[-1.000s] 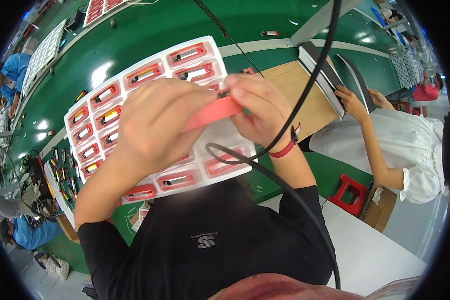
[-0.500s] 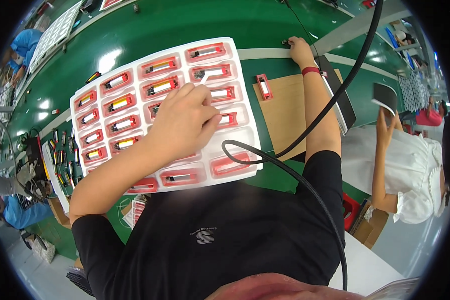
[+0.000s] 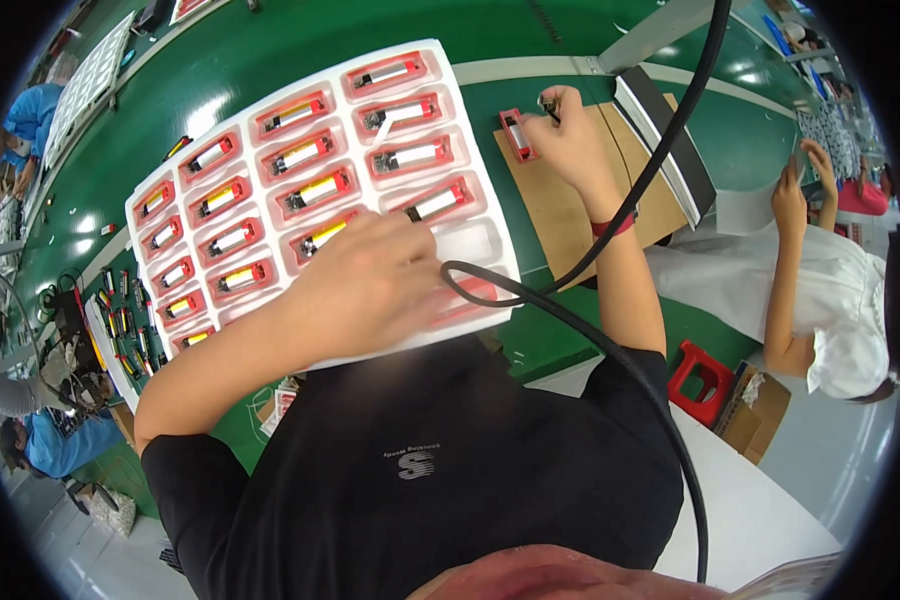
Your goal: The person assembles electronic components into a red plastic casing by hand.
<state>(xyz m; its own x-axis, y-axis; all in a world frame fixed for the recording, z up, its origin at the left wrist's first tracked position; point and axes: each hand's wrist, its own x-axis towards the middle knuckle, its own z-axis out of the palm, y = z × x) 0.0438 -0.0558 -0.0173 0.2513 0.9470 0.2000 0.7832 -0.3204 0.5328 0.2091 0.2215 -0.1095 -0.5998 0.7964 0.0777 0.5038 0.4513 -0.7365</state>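
A white moulded tray (image 3: 475, 165) lies tilted before me, its pockets filled with small red-cased units (image 3: 385, 74) with white or yellow labels and metal parts at one end. My left hand (image 3: 365, 275) hovers over the tray's near right part, fingers curled; their tips and anything between them are hidden. At the right, my right hand (image 3: 570, 145) pinches a small dark metal piece (image 3: 548, 105) between thumb and fingers. Next to that hand, a single red unit (image 3: 517, 135) sits at the edge of a brown board (image 3: 540, 205). A white strip (image 3: 382, 128) lies across one pocket.
A black cable (image 3: 610, 355) loops across the tray's near right corner. Right of the board lies a black and white flat panel (image 3: 660, 150). Loose thin coloured pieces (image 3: 125, 320) are scattered at the left. A person in white (image 3: 770, 280) stands at the right.
My right hand has drawn back toward the board and now holds the small metal piece. My left hand has moved nearer to me over the tray. The tray appears shifted slightly up and left.
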